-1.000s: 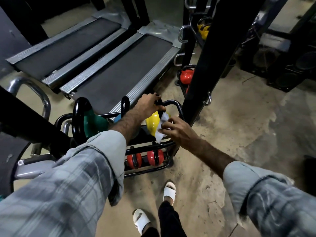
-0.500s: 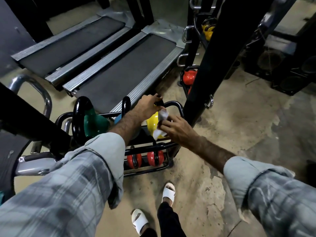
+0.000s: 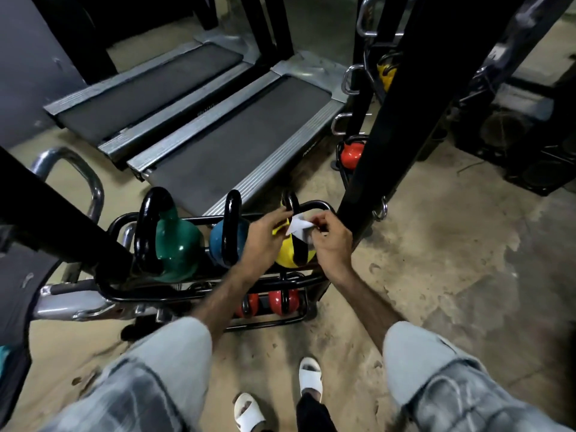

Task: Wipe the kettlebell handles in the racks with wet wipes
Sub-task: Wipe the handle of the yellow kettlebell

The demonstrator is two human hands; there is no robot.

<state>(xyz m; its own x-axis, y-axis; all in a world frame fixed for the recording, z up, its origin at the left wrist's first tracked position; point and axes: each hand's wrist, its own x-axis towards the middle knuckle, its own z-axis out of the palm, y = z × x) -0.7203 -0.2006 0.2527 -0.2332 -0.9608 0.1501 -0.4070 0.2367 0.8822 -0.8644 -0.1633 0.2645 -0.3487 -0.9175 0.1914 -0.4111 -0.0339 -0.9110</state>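
Both hands, left (image 3: 260, 233) and right (image 3: 330, 236), pinch the wipe (image 3: 298, 226) above the yellow kettlebell (image 3: 293, 252) at the rack's (image 3: 314, 280) right end. Best refolded to a clean face, then wrapped fully round the handle (image 3: 291, 202).

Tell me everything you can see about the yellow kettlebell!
The yellow kettlebell is a round, shiny ball with a black stripe down its front and a glossy black loop handle on top. It stands upright at the right end of the black rack's top shelf, beside a blue one. Both hands hover just above it, pinching a white wipe near the handle.
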